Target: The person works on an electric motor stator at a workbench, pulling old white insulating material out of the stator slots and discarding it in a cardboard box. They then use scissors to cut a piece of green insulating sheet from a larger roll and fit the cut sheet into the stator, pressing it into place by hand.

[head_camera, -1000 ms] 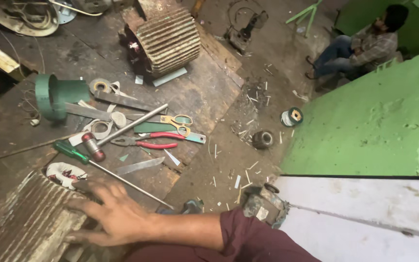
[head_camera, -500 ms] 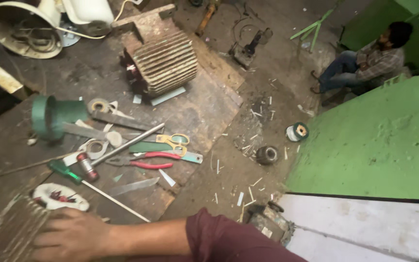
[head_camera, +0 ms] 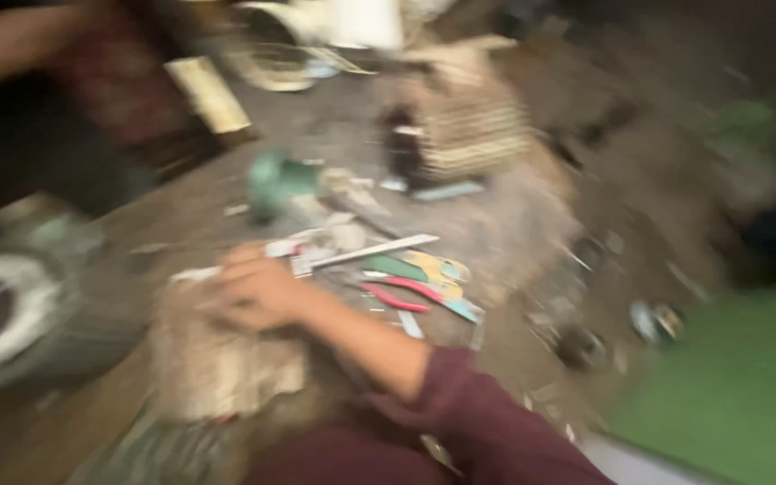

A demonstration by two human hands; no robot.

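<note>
1. Head view: a right hand (head_camera: 258,289) rests on a pale ribbed motor block (head_camera: 217,359) at the floor's near-left; blur hides whether its grip is spread or pressed.
2. Left hand out of view.
3. Risk: red-handled pliers (head_camera: 397,296) and a metal rod (head_camera: 374,251) lie just beside; a blind sweep could snag them.

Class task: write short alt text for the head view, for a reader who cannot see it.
Blurred view down at a person's right hand, in a maroon sleeve, resting on a pale ribbed metal part on a cluttered workshop floor. Beside it lie red-handled pliers, a metal rod, a green funnel-shaped piece and a finned motor housing.
</note>
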